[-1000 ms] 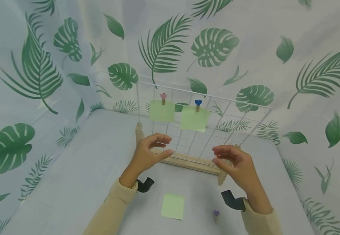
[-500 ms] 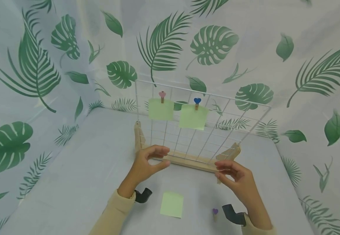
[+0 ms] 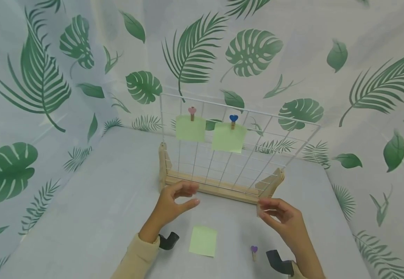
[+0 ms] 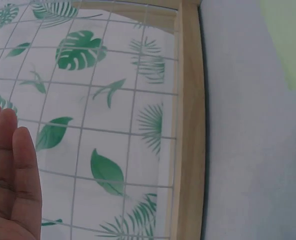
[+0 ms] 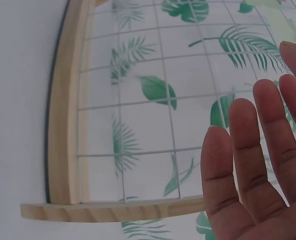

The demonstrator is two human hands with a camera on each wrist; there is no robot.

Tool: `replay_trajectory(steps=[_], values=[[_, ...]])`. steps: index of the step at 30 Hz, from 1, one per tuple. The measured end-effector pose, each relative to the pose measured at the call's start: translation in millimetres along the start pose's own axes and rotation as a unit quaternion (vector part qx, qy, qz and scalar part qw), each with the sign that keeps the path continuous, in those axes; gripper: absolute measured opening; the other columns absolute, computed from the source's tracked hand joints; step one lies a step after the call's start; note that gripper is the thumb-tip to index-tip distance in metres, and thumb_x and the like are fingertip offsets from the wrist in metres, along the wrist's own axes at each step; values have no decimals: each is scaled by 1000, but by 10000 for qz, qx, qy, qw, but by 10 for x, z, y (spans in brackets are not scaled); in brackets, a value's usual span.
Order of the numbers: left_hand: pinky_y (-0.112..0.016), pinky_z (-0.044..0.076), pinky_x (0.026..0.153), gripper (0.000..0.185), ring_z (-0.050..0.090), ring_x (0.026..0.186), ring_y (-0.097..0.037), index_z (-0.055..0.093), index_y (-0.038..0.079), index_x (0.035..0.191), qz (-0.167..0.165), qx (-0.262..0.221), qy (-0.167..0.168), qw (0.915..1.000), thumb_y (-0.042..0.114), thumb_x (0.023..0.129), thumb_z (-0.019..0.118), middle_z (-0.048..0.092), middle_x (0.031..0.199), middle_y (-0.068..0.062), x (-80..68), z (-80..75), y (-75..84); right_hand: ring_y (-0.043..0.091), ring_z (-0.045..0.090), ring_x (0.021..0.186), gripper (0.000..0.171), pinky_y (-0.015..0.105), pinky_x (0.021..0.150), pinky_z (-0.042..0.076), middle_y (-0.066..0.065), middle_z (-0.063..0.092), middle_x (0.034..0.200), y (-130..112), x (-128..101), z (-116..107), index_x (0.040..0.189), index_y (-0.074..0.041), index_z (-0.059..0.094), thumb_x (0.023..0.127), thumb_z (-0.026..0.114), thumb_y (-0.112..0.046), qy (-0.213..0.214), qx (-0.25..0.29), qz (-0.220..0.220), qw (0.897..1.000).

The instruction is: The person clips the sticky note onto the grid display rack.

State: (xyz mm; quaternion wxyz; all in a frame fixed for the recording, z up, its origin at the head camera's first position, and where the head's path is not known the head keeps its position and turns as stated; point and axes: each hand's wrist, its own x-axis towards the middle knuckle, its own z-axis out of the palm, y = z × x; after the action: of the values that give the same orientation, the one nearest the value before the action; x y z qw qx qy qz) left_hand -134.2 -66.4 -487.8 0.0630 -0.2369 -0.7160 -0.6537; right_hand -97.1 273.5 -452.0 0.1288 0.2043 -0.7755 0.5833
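A white wire grid (image 3: 257,155) stands upright in a wooden base (image 3: 219,188) on the grey table. Two green sticky notes hang on it: one (image 3: 190,128) under a pink heart clip (image 3: 192,111), one (image 3: 228,138) under a blue heart clip (image 3: 234,118). My left hand (image 3: 174,201) hovers in front of the base's left end, fingers loosely curved, holding nothing. My right hand (image 3: 282,221) hovers by the right foot, also empty. The wrist views show the grid (image 4: 112,125) (image 5: 153,125) and straight fingers (image 4: 22,175) (image 5: 248,165). A loose green note (image 3: 203,241) and a purple heart clip (image 3: 254,251) lie between my wrists.
Leaf-printed white cloth (image 3: 257,54) walls in the table on the back and both sides. Bare grey tabletop (image 3: 93,186) stretches to the left of the grid. Black wrist camera mounts (image 3: 168,240) (image 3: 278,261) show at my cuffs.
Both hands have drawn back and down from the grid toward me, now level with the wooden base. The grid and its notes have not moved.
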Motion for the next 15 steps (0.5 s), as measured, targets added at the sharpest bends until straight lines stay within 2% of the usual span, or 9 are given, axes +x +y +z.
replay_trajectory(steps=[8, 15], values=[[-34, 61, 98, 35, 73, 110, -29, 72, -4, 127, -254, -111, 103, 9996, 1, 94, 81, 75, 123, -17, -121, 33, -88, 4, 71, 100, 29, 15, 87, 57, -7, 78, 112, 64, -84, 48, 110, 19, 67, 83, 70, 29, 41, 258, 294, 9992], [-34, 61, 97, 33, 71, 110, -40, 71, -5, 126, -364, -230, 99, 9990, 2, 95, 81, 75, 122, -18, -207, 76, -188, 4, 70, 98, 28, 16, 85, 57, -10, 77, 111, 137, -144, 100, 110, 15, 69, 84, 73, 25, 2, 2, 394, 9992]])
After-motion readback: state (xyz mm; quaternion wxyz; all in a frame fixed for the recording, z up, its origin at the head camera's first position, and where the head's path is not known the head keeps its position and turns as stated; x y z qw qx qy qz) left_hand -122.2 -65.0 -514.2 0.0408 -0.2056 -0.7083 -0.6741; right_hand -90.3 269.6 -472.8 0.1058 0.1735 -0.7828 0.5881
